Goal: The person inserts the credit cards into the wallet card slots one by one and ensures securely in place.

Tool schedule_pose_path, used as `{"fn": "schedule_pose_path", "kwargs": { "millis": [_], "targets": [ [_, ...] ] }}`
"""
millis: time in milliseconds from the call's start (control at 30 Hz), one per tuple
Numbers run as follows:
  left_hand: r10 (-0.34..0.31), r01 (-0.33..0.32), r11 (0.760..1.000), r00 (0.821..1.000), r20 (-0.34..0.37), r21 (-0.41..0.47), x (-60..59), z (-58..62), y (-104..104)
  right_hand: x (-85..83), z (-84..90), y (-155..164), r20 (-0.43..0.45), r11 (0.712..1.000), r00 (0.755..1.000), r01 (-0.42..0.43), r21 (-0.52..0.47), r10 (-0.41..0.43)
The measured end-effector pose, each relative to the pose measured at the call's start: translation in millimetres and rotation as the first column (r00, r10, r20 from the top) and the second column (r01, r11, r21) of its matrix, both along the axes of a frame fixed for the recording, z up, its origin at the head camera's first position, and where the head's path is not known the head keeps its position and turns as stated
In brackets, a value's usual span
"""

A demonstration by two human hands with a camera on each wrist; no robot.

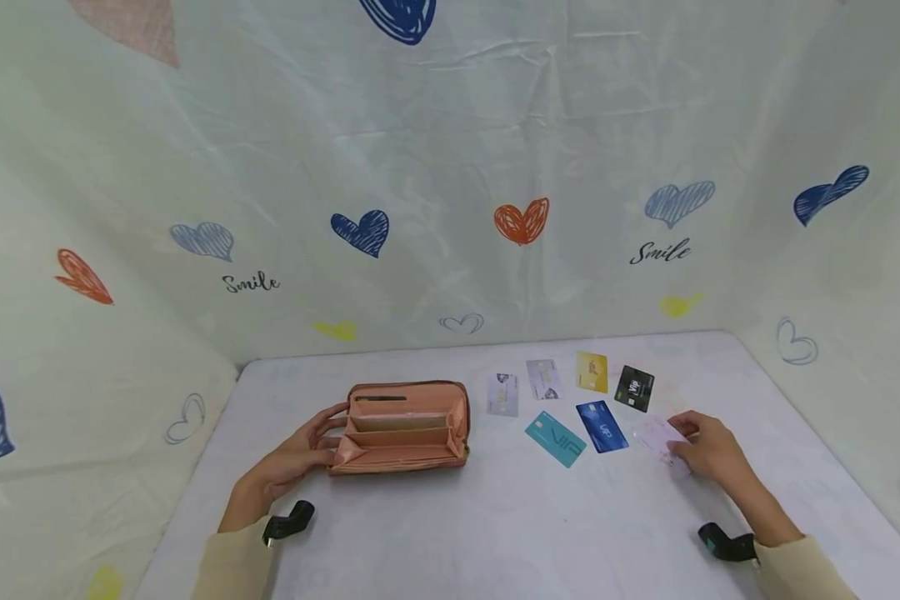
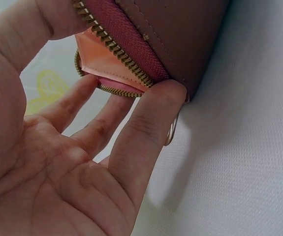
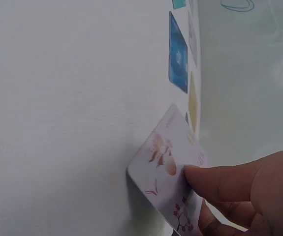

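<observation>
Six cards lay on the white table [image 1: 495,525]. A yellow card [image 1: 592,372] sat at twelve o'clock of a dark blue card [image 1: 602,427], a black card [image 1: 634,388] at one o'clock. A teal card [image 1: 556,438] lay at nine o'clock of the blue one; two grey cards [image 1: 502,394] [image 1: 544,379] sat farther left. A heart-printed cloth [image 1: 450,167] hung behind.

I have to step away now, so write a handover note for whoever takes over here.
Left hand holds the open pink wallet at its left end, fingers on the zipper edge.
Right hand pinches the white floral card, one edge lifted off the table.
Six cards lie flat: two grey, yellow, black, blue, teal.
Done: wallet opened.
Left: every card appears to be still outside the wallet.
</observation>
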State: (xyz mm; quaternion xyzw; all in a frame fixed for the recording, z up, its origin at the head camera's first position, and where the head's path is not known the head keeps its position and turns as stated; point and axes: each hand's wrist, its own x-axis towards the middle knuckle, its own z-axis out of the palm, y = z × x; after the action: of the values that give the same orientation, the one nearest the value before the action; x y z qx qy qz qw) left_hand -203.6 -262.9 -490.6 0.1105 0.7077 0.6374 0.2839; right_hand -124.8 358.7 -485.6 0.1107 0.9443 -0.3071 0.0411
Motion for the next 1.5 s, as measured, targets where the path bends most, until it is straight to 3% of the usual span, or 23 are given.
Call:
{"fn": "schedule_pose_path", "kwargs": {
  "millis": [233,567,1033,1200,1500],
  "targets": [
    [0.006,-0.006,1.0,1.0,0.013,-0.004,2.3,0.7,2,1.3,14.5,0,-0.062,0.998,0.998,-0.035,-0.044,0.033],
    [-0.017,0.018,1.0,1.0,-0.013,0.008,-1.0,0.3,0,-15.0,40.0,-30,-0.155,0.984,0.986,-0.081,-0.161,0.056],
    [-0.006,0.006,1.0,1.0,0.0,0.013,1.0,1.3,1,-40.6,37.4,-94,-0.264,0.945,0.957,-0.189,-0.267,0.117],
    [-0.004,0.004,1.0,1.0,0.0,0.014,0.9,1.1,0,-52.6,35.9,-112,-0.255,0.921,0.96,-0.2,-0.333,0.117],
    [0.007,-0.007,1.0,1.0,-0.006,0.007,1.0,0.7,1,-73.9,36.4,-142,-0.22,0.905,0.969,-0.193,-0.379,0.115]
  ]
}}
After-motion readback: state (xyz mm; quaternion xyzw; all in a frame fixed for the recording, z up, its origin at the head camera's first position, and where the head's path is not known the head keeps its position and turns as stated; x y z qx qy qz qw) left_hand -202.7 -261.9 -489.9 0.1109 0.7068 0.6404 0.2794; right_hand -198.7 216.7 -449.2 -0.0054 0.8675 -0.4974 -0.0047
